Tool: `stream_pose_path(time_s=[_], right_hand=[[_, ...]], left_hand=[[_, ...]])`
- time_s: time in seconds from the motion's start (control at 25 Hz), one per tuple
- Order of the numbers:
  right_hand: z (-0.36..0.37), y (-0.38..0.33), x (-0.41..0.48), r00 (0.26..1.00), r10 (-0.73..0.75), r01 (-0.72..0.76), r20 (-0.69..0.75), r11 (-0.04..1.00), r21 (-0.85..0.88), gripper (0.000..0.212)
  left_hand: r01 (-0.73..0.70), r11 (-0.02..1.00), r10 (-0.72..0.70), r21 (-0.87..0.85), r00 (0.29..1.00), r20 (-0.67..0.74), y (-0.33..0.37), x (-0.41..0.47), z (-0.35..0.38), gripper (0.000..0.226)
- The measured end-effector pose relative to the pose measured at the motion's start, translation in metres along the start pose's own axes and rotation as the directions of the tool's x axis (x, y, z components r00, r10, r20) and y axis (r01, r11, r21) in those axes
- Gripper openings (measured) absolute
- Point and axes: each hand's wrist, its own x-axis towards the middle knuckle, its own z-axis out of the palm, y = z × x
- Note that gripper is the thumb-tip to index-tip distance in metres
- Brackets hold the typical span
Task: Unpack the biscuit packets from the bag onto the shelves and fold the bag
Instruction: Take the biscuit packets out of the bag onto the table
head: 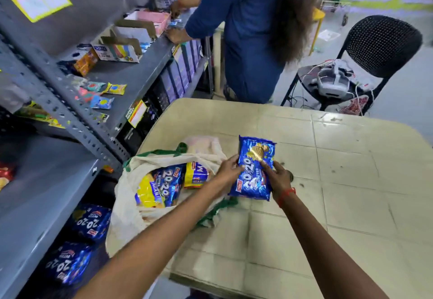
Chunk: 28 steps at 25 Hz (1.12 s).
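A blue biscuit packet (254,169) is held just above the cream table (351,181), right of the bag. My left hand (228,168) grips its left edge and my right hand (280,177) grips its right edge. The white cloth bag (126,205) with green handles lies open at the table's left edge. Inside it show a blue and yellow packet (159,186) and a yellow packet (195,174). Two blue packets (92,222) (68,262) lie on the low shelf at the bottom left.
Grey metal shelves (35,205) run along the left, holding small sachets (110,92) and cardboard boxes (121,50). A person in blue (246,29) stands at the far shelf. Behind the table is a black chair (379,45) with a device and cables on its seat.
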Motion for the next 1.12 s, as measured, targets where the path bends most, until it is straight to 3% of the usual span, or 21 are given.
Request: stream_pose_path(time_s=[0.12,0.36,0.44,0.52,0.6,0.64,0.68,0.76,0.84,0.92,0.96,1.04,1.12], right_hand=[[-0.032,0.017,0.021,0.999,0.029,-0.037,-0.030,0.962,-0.271,0.011],[-0.037,0.039,0.028,0.993,0.040,-0.100,-0.112,0.795,-0.598,0.033],[-0.021,0.033,0.021,0.981,-0.116,-0.034,-0.158,0.696,-0.717,0.034],[0.017,0.023,0.005,0.963,-0.256,0.111,-0.088,0.670,-0.734,0.030],[0.065,0.022,-0.013,0.963,-0.241,0.260,0.122,0.707,-0.657,0.022],[0.090,0.023,-0.021,0.956,-0.171,0.284,0.237,0.729,-0.623,0.020],[0.113,0.026,-0.028,0.939,-0.087,0.285,0.332,0.735,-0.615,0.021],[0.147,0.035,-0.035,0.918,0.020,0.281,0.397,0.675,-0.683,0.027],[0.165,0.042,-0.033,0.945,-0.010,0.285,0.326,0.515,-0.809,0.042],[0.168,0.044,-0.026,0.965,-0.050,0.255,0.256,0.388,-0.886,0.060],[0.168,0.043,-0.020,0.973,-0.031,0.223,0.229,0.377,-0.899,0.064],[0.165,0.040,-0.006,0.982,0.059,0.143,0.181,0.397,-0.907,0.061],[0.157,0.038,0.003,0.977,0.126,0.097,0.172,0.454,-0.886,0.051]], left_hand=[[0.148,0.988,-0.139,-0.034,0.973,0.185,-0.027,0.013,0.032,0.048],[0.187,0.977,-0.203,0.098,0.958,0.202,-0.029,0.021,0.047,0.049],[0.091,0.988,-0.106,0.122,0.987,0.123,-0.021,0.012,0.035,0.040],[-0.037,0.981,0.066,0.192,0.987,-0.147,-0.020,0.001,0.007,0.028],[-0.083,0.949,0.222,0.303,0.858,-0.462,-0.027,-0.007,-0.036,0.018],[-0.031,0.935,0.238,0.353,0.793,-0.561,-0.032,-0.008,-0.058,0.019],[0.071,0.915,0.204,0.398,0.768,-0.607,-0.037,-0.008,-0.079,0.023],[0.266,0.817,0.061,0.511,0.842,-0.536,-0.047,-0.005,-0.104,0.032],[0.271,0.752,-0.029,0.601,0.924,-0.381,-0.054,-0.001,-0.113,0.038],[0.247,0.791,-0.056,0.560,0.941,-0.335,-0.055,0.002,-0.115,0.038],[0.248,0.817,-0.070,0.521,0.939,-0.337,-0.055,0.006,-0.116,0.038],[0.263,0.882,-0.126,0.392,0.931,-0.343,-0.053,0.010,-0.115,0.040],[0.270,0.953,-0.209,0.136,0.914,-0.349,-0.051,0.007,-0.114,0.040]])
